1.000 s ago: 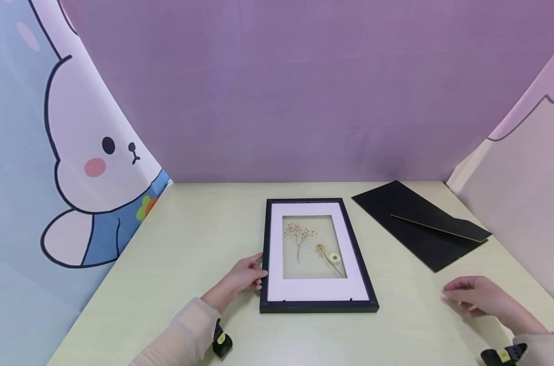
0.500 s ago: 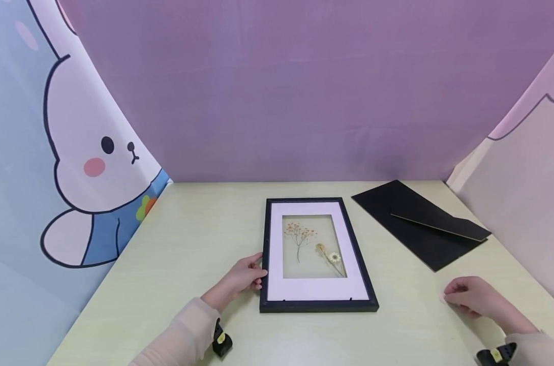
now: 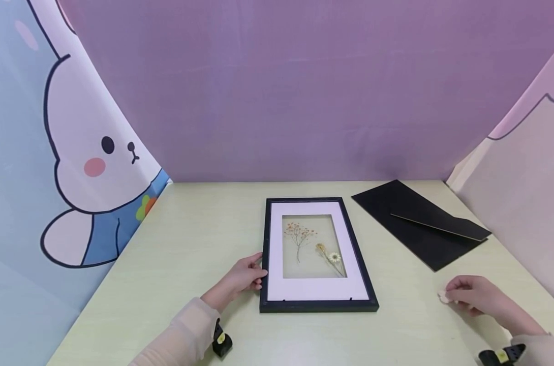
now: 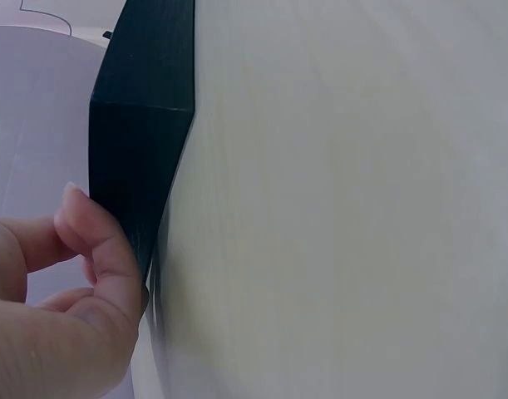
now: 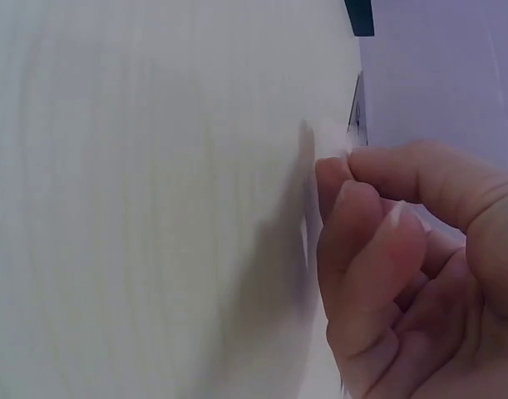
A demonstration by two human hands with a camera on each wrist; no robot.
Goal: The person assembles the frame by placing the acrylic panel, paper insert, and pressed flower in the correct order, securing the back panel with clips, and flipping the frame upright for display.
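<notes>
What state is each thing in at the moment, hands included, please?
Picture frame: lying flat
White mat: inside the frame
Dried flowers: showing in the mat's window
Black panel: apart from the frame
Left hand: holding the frame's edge
Right hand: pinching a small pale piece

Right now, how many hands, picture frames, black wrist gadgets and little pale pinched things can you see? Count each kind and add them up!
Left hand, right hand: 2
Picture frame: 1
Left wrist gadget, right wrist gadget: 2
Pale pinched piece: 1
Total: 6
</notes>
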